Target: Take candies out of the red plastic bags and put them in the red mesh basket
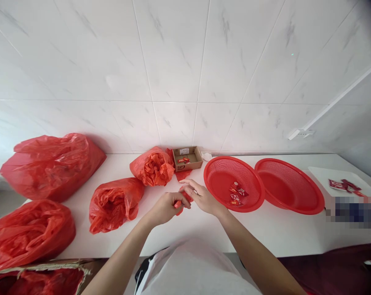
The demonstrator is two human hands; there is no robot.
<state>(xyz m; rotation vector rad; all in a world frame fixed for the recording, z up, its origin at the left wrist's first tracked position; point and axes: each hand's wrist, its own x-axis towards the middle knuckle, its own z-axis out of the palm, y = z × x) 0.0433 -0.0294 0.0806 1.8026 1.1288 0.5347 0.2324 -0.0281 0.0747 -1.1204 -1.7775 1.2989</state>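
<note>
Presently, at table centre: left hand (167,207) and right hand (200,196) both pinch a small red crinkled packet (183,199), apparently mid-opening; red perforated plastic basket (233,183) holding similar packets sits at three o'clock.

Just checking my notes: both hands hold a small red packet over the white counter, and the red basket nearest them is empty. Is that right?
Not quite. The head view shows the nearer red basket has a few small red packets in it; the farther basket looks empty. The rest stands: left hand and right hand hold a small red packet over the white counter.
</note>
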